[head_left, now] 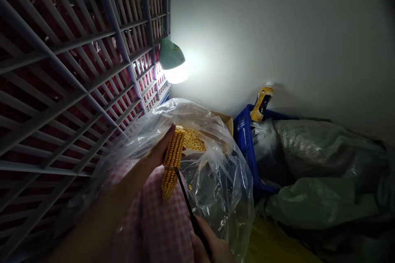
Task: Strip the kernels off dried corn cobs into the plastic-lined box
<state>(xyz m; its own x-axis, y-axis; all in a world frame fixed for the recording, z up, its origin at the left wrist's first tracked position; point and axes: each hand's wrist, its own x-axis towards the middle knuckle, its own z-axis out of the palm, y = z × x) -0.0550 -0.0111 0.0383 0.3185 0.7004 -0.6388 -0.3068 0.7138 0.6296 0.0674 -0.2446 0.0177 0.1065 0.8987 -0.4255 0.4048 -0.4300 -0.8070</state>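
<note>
An ear of dried yellow corn [173, 154] is tilted over my lap, its narrow end pointing down. My left hand [159, 153] is closed around its upper part, thumb along the near side. In my right hand [212, 242] is a slim black-handled tool [189, 205], gripped low by the handle. The tool's tip meets the cob around its middle; a thin line crosses the kernels there, and I cannot make out the tip's exact shape. Behind the cob, loose corn kernels [195, 140] lie inside a clear plastic bag [228, 176].
A tall plastic crate wall [120, 45] with red contents rises at left, with a lit green lamp [171, 54] hanging on it. At right, a blue crate [247, 144] holds sacks [314, 144] and a yellow bottle [262, 102]. Pink checked cloth [163, 230] covers my legs.
</note>
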